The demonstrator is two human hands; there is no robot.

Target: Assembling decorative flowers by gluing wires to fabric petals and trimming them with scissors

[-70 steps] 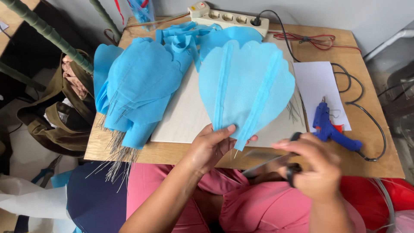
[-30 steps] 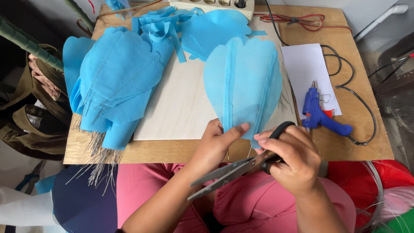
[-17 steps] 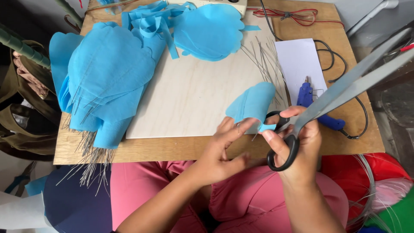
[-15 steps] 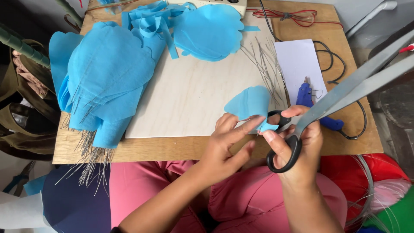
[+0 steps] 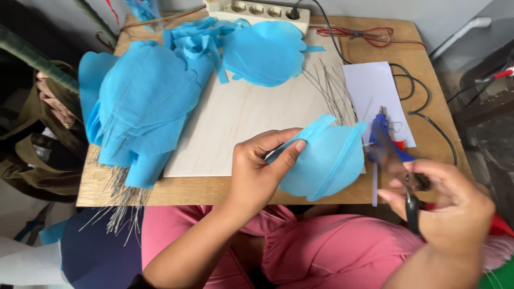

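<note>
Head view: my left hand point(image 5: 262, 168) pinches one blue fabric petal point(image 5: 321, 160) at the table's point(image 5: 423, 75) front edge, thumb on top, its long axis running from near-left up toward the far-right. My right hand point(image 5: 447, 206) is closed around one pair of scissors point(image 5: 409, 200), blurred, blades aimed at the petal. One blue glue gun point(image 5: 383, 134) lies just behind; one big petal pile point(image 5: 142, 107) sits at the left edge.

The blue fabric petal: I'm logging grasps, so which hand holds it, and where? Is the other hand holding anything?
Left hand pinches the blue fabric petal at its left edge. Right hand holds scissors by the handles.
</note>
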